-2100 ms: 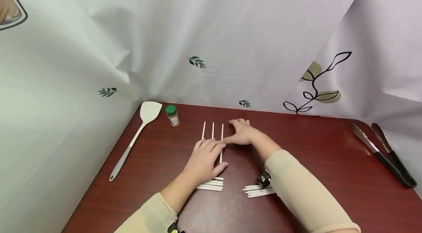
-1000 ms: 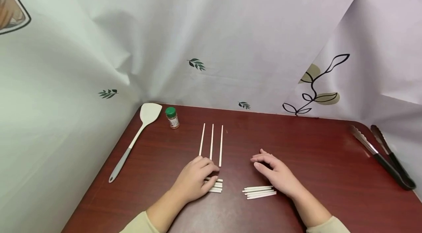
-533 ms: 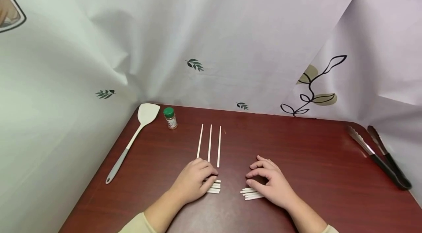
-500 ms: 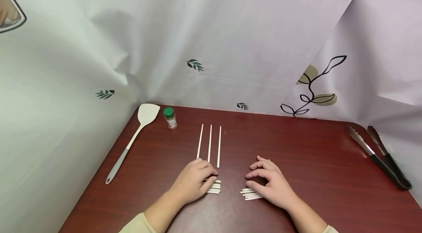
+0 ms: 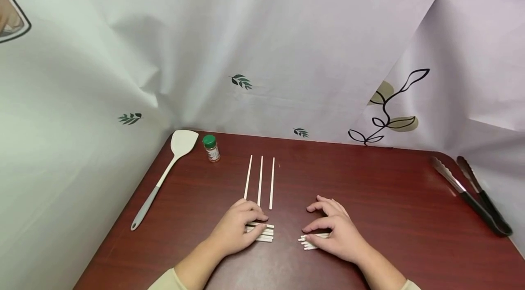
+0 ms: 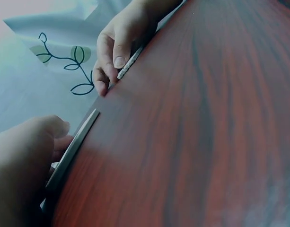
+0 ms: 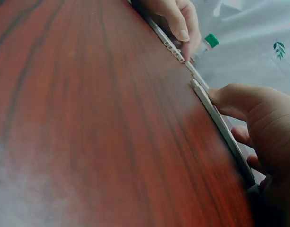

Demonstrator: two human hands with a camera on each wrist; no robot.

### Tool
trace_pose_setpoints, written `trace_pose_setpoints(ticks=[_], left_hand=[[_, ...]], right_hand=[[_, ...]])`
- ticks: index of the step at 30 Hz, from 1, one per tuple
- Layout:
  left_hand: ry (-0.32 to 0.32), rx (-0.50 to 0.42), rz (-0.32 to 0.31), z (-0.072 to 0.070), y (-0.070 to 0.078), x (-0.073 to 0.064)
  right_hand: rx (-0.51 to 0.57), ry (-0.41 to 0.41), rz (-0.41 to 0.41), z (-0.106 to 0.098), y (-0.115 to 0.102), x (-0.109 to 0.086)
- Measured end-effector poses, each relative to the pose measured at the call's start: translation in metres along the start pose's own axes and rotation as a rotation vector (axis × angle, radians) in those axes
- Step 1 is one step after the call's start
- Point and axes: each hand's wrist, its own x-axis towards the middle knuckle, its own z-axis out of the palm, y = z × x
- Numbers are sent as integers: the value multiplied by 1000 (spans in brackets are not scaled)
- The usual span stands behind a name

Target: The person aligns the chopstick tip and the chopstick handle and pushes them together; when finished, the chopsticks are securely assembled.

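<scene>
Three thin white sticks, shaped like chopsticks, lie apart and nearly parallel on the table: a left stick [image 5: 248,176], a middle stick [image 5: 260,178] and a right stick [image 5: 272,183]. My left hand [image 5: 235,230] is bent loosely over a left bundle of white sticks [image 5: 268,232], its thumb across them; the bundle's left part is hidden. On the other side, my right hand [image 5: 338,230] has its thumb at the ends of a right bundle of white sticks [image 7: 220,125]. Its other fingers are spread beyond that bundle, and its palm hides the rest.
A white spatula with a grey handle [image 5: 145,208] lies along the left edge of the dark red table [image 5: 369,180]. Beside its head stands a green-capped spice jar [image 5: 212,148]. Metal tongs with black handles [image 5: 480,203] lie far right. Patterned white cloth [image 5: 287,53] hangs behind.
Both hands have drawn back from the three separate sticks, the left to its bundle. My right hand has come down to the right bundle, its thumb lowering onto the stick ends.
</scene>
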Motion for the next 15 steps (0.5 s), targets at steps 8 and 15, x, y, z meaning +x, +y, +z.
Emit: trace_pose_setpoints(ticks=[8, 15], left_hand=[[-2, -20, 42, 0, -3, -1], [-10, -14, 68, 0, -4, -1]], right_hand=[[48, -58, -27, -7, 2, -2], [35, -75, -6, -6, 2, -3]])
